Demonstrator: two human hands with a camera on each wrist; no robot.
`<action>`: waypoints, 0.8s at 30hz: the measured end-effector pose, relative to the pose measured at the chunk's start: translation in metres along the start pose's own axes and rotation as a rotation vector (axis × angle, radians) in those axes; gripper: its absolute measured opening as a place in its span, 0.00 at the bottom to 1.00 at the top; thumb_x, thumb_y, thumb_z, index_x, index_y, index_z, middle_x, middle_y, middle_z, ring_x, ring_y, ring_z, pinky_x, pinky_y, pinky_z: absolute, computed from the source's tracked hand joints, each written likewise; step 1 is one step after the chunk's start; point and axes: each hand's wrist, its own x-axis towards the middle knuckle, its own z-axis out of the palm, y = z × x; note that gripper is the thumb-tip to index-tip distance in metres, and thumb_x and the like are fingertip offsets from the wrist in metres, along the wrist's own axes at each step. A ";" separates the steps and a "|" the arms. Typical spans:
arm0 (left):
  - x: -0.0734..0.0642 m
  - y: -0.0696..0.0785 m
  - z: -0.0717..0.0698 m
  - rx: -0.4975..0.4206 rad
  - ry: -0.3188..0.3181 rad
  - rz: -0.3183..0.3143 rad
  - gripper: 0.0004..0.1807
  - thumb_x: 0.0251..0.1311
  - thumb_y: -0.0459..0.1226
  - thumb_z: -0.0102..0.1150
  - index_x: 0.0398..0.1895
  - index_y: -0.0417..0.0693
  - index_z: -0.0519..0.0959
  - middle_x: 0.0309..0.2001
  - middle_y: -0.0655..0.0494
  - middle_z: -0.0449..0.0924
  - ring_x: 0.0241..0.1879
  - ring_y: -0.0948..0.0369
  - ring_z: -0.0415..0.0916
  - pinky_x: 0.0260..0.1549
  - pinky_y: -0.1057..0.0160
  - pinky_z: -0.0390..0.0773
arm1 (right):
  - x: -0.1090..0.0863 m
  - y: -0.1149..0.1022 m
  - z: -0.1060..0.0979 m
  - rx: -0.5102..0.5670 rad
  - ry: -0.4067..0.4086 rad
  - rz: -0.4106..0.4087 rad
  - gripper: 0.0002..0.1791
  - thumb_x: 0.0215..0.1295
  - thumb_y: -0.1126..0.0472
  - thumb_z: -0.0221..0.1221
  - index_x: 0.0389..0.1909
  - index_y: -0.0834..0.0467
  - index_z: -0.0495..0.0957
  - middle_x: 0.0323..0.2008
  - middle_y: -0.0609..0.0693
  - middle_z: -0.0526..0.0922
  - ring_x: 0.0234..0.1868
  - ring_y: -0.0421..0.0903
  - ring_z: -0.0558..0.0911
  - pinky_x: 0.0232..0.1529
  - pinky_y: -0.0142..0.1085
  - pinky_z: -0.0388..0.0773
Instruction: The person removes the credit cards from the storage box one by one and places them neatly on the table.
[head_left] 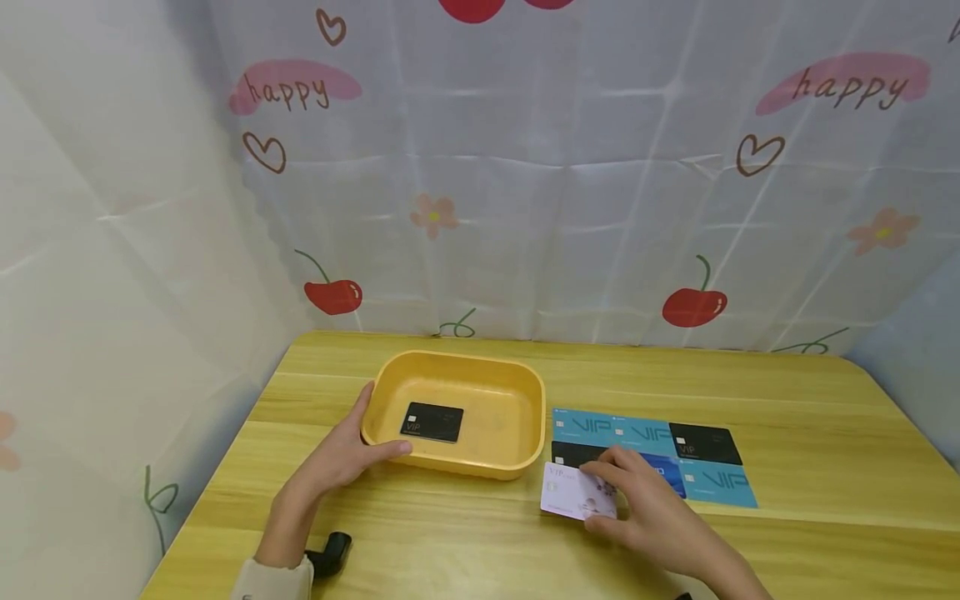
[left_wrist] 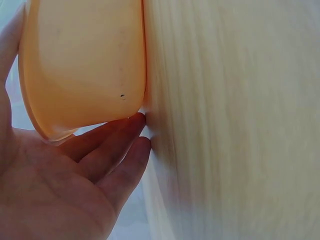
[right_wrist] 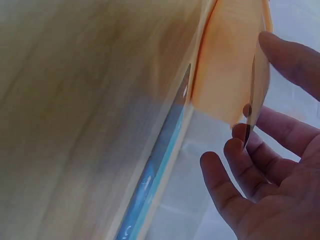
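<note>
My left hand (head_left: pixel 337 454) holds the left end of a shallow yellow plastic basin (head_left: pixel 534 417), thumb at the front rim and the other fingers around the outer wall. Inside the basin lies a black VIP card (head_left: pixel 432 422). In the left wrist view, the fingertips (left_wrist: pixel 137 120) reach under the basin's lower corner at the tabletop. My right hand (head_left: pixel 645 508) pinches a pale pink VIP card (head_left: pixel 573 492) by its right part, thumb on the near edge. The right wrist view shows this card (right_wrist: pixel 258 85) edge-on, raised above the table.
Right of the basin, blue VIP cards (head_left: pixel 720 482) and black cards (head_left: pixel 705 443) lie in two rows; the pink card and right hand partly cover the front row. A black object (head_left: pixel 330 554) is beside the left wrist. A printed curtain (head_left: pixel 555 250) hangs behind the wooden table (head_left: pixel 450 542).
</note>
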 end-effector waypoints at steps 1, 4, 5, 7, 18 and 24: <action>0.000 0.000 0.000 -0.003 0.000 0.000 0.67 0.52 0.54 0.72 0.80 0.49 0.31 0.77 0.40 0.43 0.69 0.45 0.55 0.66 0.40 0.54 | 0.000 0.001 0.001 -0.006 -0.006 0.010 0.27 0.51 0.47 0.74 0.52 0.51 0.82 0.41 0.37 0.71 0.43 0.40 0.69 0.42 0.37 0.74; 0.000 -0.001 0.000 -0.015 -0.004 0.005 0.66 0.53 0.53 0.72 0.80 0.49 0.31 0.77 0.41 0.43 0.69 0.45 0.54 0.66 0.40 0.54 | 0.000 0.005 0.005 -0.020 -0.016 0.024 0.27 0.50 0.48 0.75 0.52 0.51 0.83 0.41 0.37 0.71 0.43 0.41 0.68 0.43 0.38 0.73; 0.000 -0.001 0.000 -0.019 -0.005 0.007 0.66 0.53 0.53 0.72 0.80 0.49 0.31 0.77 0.41 0.43 0.69 0.46 0.55 0.66 0.40 0.54 | 0.000 0.006 0.007 -0.029 -0.014 0.028 0.27 0.50 0.49 0.75 0.52 0.51 0.83 0.41 0.37 0.71 0.44 0.41 0.68 0.43 0.39 0.73; 0.000 0.000 0.000 -0.026 -0.007 0.008 0.66 0.53 0.53 0.72 0.80 0.49 0.31 0.77 0.41 0.43 0.69 0.46 0.55 0.66 0.41 0.54 | 0.000 0.008 0.009 -0.048 -0.005 0.048 0.26 0.49 0.51 0.76 0.51 0.51 0.83 0.41 0.37 0.71 0.44 0.41 0.67 0.43 0.39 0.73; 0.000 0.000 0.000 -0.029 -0.008 0.000 0.67 0.52 0.53 0.72 0.80 0.50 0.31 0.77 0.40 0.42 0.69 0.46 0.55 0.66 0.41 0.54 | 0.000 0.013 0.015 -0.083 0.005 0.149 0.27 0.46 0.55 0.78 0.50 0.51 0.84 0.41 0.43 0.70 0.47 0.47 0.66 0.45 0.42 0.71; 0.001 -0.001 0.000 -0.016 -0.004 0.007 0.67 0.52 0.53 0.72 0.80 0.49 0.31 0.77 0.40 0.43 0.68 0.46 0.56 0.66 0.41 0.55 | -0.001 0.013 0.017 -0.133 -0.006 0.140 0.25 0.46 0.53 0.78 0.48 0.50 0.85 0.37 0.43 0.66 0.44 0.46 0.63 0.41 0.41 0.66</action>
